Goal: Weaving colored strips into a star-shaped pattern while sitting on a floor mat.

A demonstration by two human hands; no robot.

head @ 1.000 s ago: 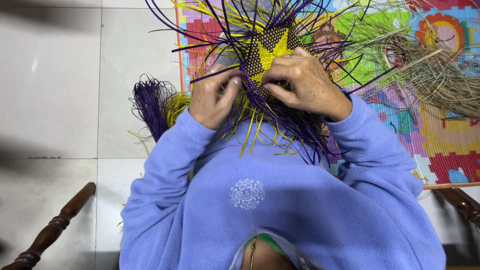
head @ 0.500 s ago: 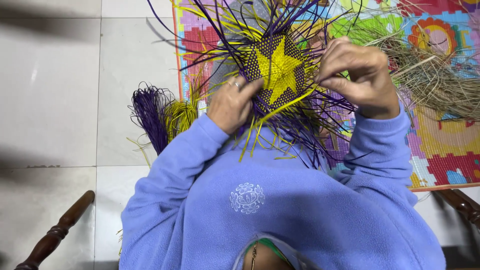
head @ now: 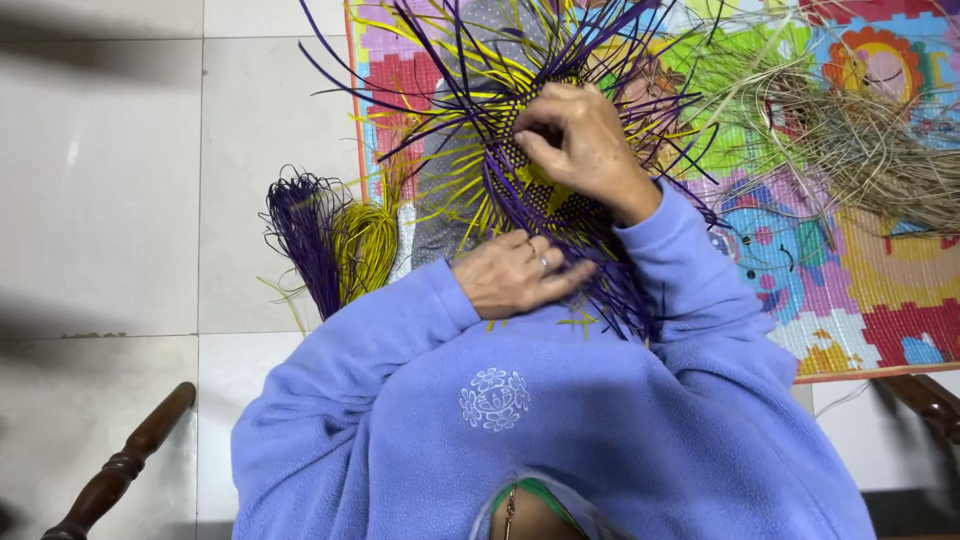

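Left hand (head: 518, 272) flat, fingers together, pressing lower edge of weave (head: 520, 185). Right hand (head: 580, 145) above it, fingers pinched on strands at weave middle. Weave between both hands, purple and yellow strands spreading outward. Strand bundle (head: 335, 240) left of left hand. Dry grass (head: 870, 150) right of right hand, on mat (head: 850, 300).

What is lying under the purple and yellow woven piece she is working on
Under the woven piece shows a colourful patterned mat on pale floor tiles. The mat directly beneath is covered by the weave, the right hand and left hand.
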